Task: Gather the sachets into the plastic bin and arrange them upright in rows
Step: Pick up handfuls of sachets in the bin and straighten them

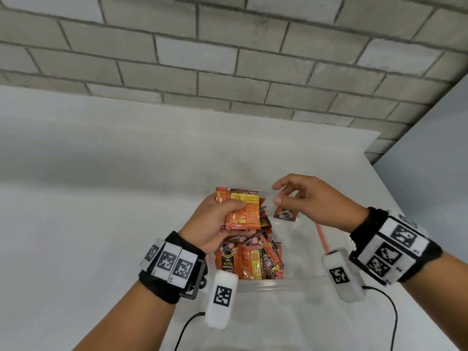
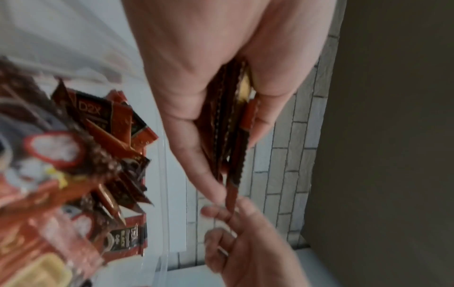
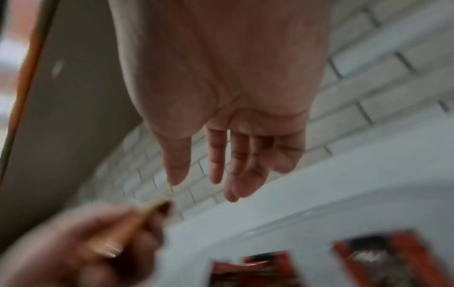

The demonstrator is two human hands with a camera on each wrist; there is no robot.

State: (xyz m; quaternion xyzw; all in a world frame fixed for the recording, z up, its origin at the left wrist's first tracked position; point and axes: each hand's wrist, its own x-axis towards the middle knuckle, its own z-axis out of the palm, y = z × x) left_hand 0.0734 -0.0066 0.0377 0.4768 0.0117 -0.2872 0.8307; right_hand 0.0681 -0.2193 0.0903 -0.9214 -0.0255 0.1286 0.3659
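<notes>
1. Behind both hands: grey block wall (image 1: 228, 54), rising past the far edge of the white table (image 1: 101, 173).
2. Under the hands: clear plastic bin (image 1: 268, 283), its near rim just short of the wrists; an orange-red strip (image 1: 321, 236) runs along its right side, beneath the right wrist.
3. Left hand (image 1: 215, 224): thumb and curled fingers clamp a stack of sachets (image 1: 243, 211), held edge-up above the bin's left part. The left wrist view shows the stack as thin serrated edges pressed between palm and fingers.
4. Right hand (image 1: 311, 198): holds nothing, fingers loosely extended and parted, thumb tip near the forefinger; just right of the held stack, apart from it.
5. Below the left hand, inside the bin: loose sachets (image 1: 253, 259), jumbled and overlapping, some leaning, none in rows. Orange and dark brown, coffee-cup picture, "D2X" lettering, yellow panel on the reverse.
6. Beneath the right hand's fingers: single sachet (image 1: 286, 213), dark face up, apart from the pile.
7. On each wrist: black bands with square-patterned markers (image 1: 172, 264); black cables (image 1: 390, 312) trail towards the person.
</notes>
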